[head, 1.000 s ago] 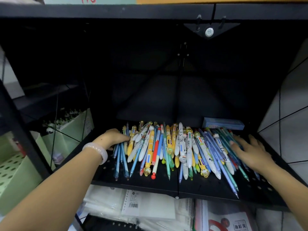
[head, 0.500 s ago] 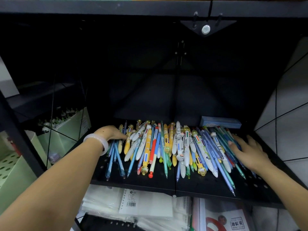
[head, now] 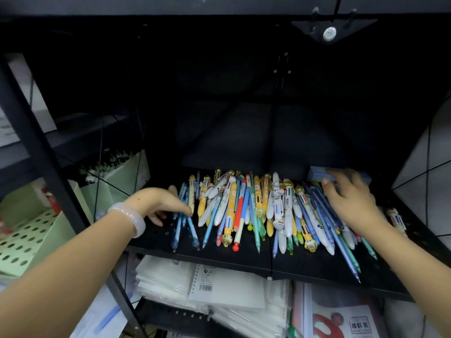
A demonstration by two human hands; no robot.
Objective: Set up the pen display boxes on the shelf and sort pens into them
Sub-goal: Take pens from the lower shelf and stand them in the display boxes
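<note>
A heap of pens [head: 258, 211] lies spread across a black perforated shelf [head: 305, 267], tips mostly toward six o'clock. At nine o'clock of the heap, the left hand [head: 158, 203], a pale bangle [head: 133, 218] on its wrist, rests on several slim blue pens [head: 185, 223], fingers curled down against them. At three o'clock, the right hand [head: 351, 198] lies over the pens with fingers spread apart and fairly straight, fingertips near a flat blue box [head: 317, 174] at the shelf's back. Green display boxes [head: 127, 172] stand on the neighbouring shelf at nine o'clock; packaged notebooks [head: 219, 286] are stacked below
</note>
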